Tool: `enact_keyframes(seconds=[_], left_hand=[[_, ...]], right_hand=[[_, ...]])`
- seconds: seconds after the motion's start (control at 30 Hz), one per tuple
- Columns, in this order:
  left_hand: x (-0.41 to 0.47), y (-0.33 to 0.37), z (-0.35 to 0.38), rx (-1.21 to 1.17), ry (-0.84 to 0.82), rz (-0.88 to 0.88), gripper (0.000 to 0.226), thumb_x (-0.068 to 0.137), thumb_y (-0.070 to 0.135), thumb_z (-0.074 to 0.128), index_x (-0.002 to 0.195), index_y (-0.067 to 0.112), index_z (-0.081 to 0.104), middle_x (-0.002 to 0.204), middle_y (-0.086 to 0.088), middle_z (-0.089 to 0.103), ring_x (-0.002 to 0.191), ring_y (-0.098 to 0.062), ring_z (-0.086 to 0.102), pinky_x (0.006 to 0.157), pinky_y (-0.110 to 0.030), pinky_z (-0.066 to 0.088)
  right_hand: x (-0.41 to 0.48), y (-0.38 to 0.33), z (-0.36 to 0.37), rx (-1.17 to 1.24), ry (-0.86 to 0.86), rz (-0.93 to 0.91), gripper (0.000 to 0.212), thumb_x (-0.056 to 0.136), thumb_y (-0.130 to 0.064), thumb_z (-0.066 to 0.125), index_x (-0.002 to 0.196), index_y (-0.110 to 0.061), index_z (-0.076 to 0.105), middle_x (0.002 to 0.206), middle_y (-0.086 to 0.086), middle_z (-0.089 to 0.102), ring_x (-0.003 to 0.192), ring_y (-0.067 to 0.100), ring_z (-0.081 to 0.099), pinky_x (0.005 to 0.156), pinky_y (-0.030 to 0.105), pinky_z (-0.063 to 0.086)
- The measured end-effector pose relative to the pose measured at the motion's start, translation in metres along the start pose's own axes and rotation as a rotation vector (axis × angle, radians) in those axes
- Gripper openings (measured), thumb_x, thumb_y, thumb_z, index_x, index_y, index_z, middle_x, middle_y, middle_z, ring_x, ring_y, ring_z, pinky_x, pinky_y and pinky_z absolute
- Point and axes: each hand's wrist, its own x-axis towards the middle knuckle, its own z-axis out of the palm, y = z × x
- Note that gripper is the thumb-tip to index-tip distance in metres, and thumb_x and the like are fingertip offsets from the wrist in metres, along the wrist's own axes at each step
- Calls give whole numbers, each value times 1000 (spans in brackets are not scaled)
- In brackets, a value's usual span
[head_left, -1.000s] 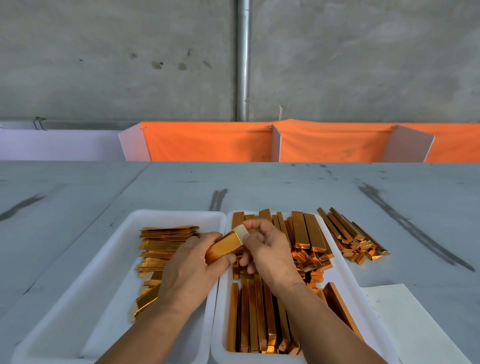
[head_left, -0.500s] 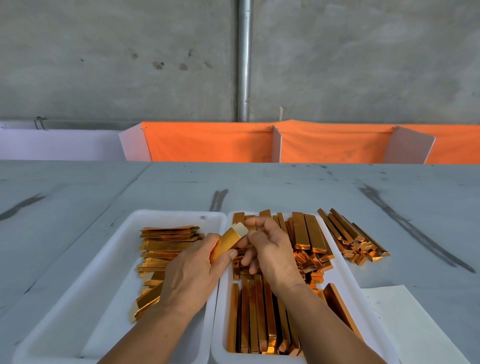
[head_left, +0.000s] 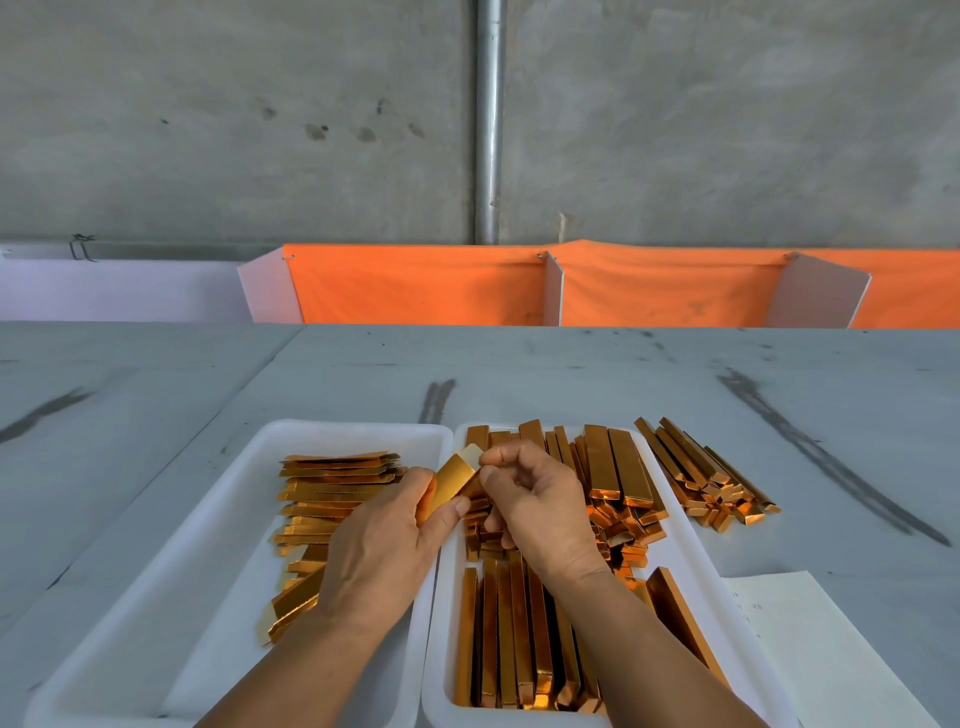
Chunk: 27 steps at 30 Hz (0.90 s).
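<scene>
Gold box (head_left: 451, 486) now steeper between left fingers (head_left: 422, 477); right fingers (head_left: 500, 455) pinch flap (head_left: 470, 457).

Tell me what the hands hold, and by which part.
A gold carton: the left hand grips its lower half; the right hand pinches its pale far end.

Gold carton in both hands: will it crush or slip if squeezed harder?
Probably crushes easily: the gold carton looks like thin folded card, like the flat blanks in the left tray. Likely light, since the left hand merely pinches it. Its glossy foil may slip.
</scene>
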Motion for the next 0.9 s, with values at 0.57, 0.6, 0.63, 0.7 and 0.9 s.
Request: enact_keyframes(seconds=[0.57, 0.6, 0.63, 0.7, 0.9], left_hand=[[0, -1, 1, -29, 3, 29, 27, 89, 61, 46, 88, 35, 38, 64, 10, 44, 56, -6, 46, 50, -17, 28], [0, -1, 1, -31, 5, 29, 28, 89, 61, 46, 88, 35, 38, 64, 10, 44, 56, -6, 46, 50, -17, 28], [0, -1, 1, -29, 5, 30, 28, 89, 62, 46, 88, 35, 38, 64, 11, 43, 56, -6, 45, 50, -17, 28], [-1, 0, 0, -13, 2, 36, 28, 89, 62, 46, 89, 35, 38, 65, 11, 43, 56, -6, 45, 50, -17, 27], [0, -1, -1, 21, -9, 51, 28, 90, 61, 45, 95, 34, 42, 69, 11, 44, 61, -7, 47, 51, -17, 29]], right_hand=[[-1, -2, 0, -9, -42, 31, 15, 97, -11, 59, 97, -24, 66, 71, 0, 62, 49, 9, 58, 41, 20, 44], [0, -2, -1, -16, -40, 26, 14, 97, -10, 60, 95, -23, 65, 73, 0, 62, 49, 10, 58, 41, 20, 44], [0, -2, -1, -24, -40, 25, 14, 96, -10, 60, 93, -22, 65, 73, 0, 62, 50, 11, 59, 41, 20, 44], [0, -2, -2, -37, -43, 34, 15, 96, -9, 59, 92, -21, 66, 75, 1, 63, 51, 11, 59, 42, 19, 44], [-3, -5, -2, -80, -116, 62, 16, 94, -5, 56, 90, -18, 65, 75, 3, 62, 56, 12, 60, 45, 21, 45]])
